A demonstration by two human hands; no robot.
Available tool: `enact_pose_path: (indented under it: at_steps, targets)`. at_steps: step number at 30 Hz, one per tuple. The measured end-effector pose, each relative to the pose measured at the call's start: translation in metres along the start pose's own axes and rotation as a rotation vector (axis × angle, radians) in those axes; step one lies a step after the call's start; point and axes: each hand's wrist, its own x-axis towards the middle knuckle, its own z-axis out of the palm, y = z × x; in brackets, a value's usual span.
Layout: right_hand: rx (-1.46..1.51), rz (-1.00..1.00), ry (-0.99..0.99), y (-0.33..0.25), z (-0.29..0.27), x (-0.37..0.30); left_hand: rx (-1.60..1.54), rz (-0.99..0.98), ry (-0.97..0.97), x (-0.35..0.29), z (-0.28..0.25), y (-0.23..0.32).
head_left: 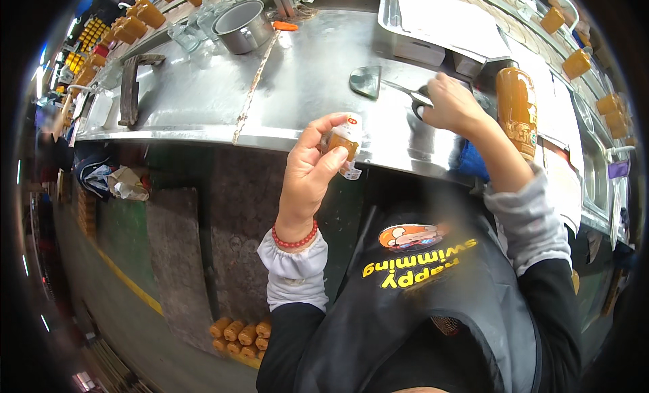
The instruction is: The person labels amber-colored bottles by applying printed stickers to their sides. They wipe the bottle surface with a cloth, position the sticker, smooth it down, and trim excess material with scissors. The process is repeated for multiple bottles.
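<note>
Over the front edge of the steel table (304, 75), my left hand (307, 170) grips a small jar (345, 141) between thumb and fingers. The jar has orange-brown contents, a white top with a small red mark, and a pale printed piece hanging below. Farther right, my right hand (451, 104) is closed at the dark handles of a pair of scissors (403, 91). Their blades point left, towards a dark green, half-round piece (366, 82) on the table. Part of the handles is hidden behind my fingers.
A large brown-filled bottle (517, 109) stands right of my right hand. A white-lined tray (439, 18) lies at the back. Left of it are a metal pot (241, 28), glass jars (184, 38) and an orange-ended strip (257, 75). Filled jars (240, 335) sit near the floor.
</note>
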Motion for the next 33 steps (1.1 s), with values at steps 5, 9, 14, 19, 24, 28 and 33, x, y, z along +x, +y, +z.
enact_pose_path:
  at_steps: [5, 9, 14, 19, 24, 28, 33]
  targets:
    - [0.516, -0.254, -0.136, 0.002, -0.025, -0.072, -0.028, 0.008, 0.095, -0.004, -0.004, 0.002]
    - [0.819, -0.409, -0.344, -0.012, -0.023, -0.09, -0.034, -0.008, 0.078, -0.002, -0.007, 0.003]
    - [0.777, -0.514, -0.38, -0.016, -0.009, -0.087, -0.027, -0.009, 0.049, -0.003, -0.002, 0.006]
    - [0.825, -0.512, -0.489, -0.021, -0.013, -0.079, 0.012, -0.041, -0.008, -0.003, -0.002, 0.005]
    - [0.878, -0.493, -0.558, -0.022, -0.011, -0.075, 0.02, -0.046, -0.012, -0.003, 0.004, 0.004]
    - [0.902, -0.545, -0.521, -0.02, -0.003, -0.072, 0.059, -0.065, -0.056, -0.001, 0.006, 0.0]
    - [0.954, -0.5, -0.557, -0.021, -0.002, -0.069, 0.054, -0.069, -0.079, 0.0, 0.006, -0.003]
